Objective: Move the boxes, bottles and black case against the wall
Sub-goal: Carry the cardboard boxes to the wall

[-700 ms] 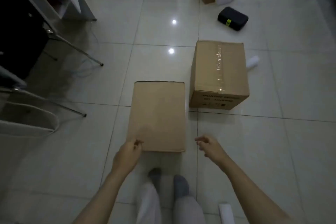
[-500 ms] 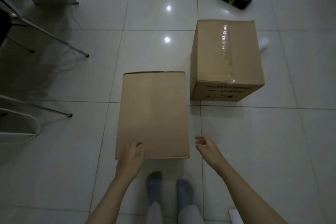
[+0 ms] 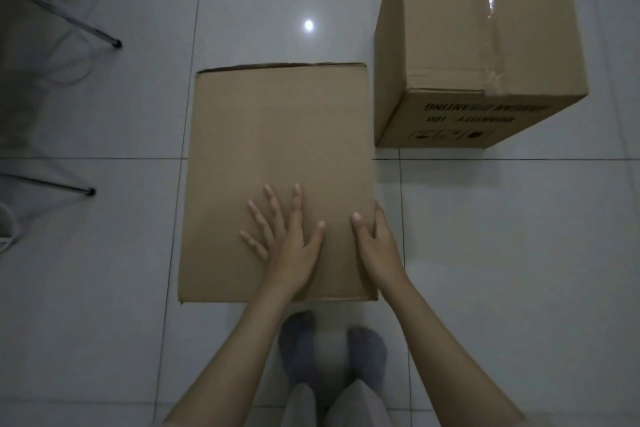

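A plain brown cardboard box (image 3: 277, 132) stands on the tiled floor right in front of me. My left hand (image 3: 289, 246) lies flat on its top near the front edge, fingers spread, holding nothing. At the box's right front edge, my right hand (image 3: 377, 250) has its thumb on top and its fingers wrapped down the side. A second, taller box (image 3: 467, 28) sealed with clear tape and printed on its near face stands just to the right and farther away. No bottles or black case are in view.
Two thin metal furniture legs (image 3: 114, 42) (image 3: 90, 191) end on the floor at the left. My feet in grey socks (image 3: 298, 340) are just behind the plain box. Glossy white tiles (image 3: 519, 253) spread to the right.
The view has dropped closer over the plain box. Both hands moved forward from its front edge: the left is flat on top, the right clasps the right edge. The black case left the view.
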Demonstrator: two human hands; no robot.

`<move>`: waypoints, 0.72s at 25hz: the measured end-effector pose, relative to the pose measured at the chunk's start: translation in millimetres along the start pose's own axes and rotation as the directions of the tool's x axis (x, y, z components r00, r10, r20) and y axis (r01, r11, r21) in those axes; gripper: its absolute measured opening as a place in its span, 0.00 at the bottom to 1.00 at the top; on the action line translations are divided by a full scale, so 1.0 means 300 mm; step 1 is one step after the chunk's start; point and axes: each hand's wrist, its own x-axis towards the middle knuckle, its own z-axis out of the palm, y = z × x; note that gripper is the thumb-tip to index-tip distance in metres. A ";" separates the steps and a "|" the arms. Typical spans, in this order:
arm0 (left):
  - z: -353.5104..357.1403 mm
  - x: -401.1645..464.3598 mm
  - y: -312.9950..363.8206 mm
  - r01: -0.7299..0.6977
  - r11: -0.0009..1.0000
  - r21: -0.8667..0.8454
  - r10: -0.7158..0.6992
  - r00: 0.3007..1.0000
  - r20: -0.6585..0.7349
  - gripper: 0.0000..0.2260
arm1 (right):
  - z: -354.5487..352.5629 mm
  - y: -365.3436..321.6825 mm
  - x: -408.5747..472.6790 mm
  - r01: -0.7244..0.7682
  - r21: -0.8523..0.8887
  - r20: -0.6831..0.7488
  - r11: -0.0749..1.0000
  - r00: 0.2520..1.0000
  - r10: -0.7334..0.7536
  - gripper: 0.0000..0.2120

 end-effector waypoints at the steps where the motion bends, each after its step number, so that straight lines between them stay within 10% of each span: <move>1: -0.009 0.004 0.002 0.034 0.999 -0.022 -0.035 0.999 -0.010 0.32 | 0.020 -0.003 -0.018 0.020 -0.018 0.020 1.000 1.000 -0.020 0.24; 11: -0.356 0.071 -0.118 0.075 0.969 -0.237 -0.159 0.920 -0.359 0.40 | 0.317 -0.182 -0.114 0.250 0.092 0.416 0.964 0.870 -0.265 0.18; 18: -0.490 0.128 -0.289 0.040 0.959 -0.282 -0.154 0.905 -0.396 0.38 | 0.290 -0.013 0.162 -0.092 -0.066 0.046 0.994 0.994 0.095 0.29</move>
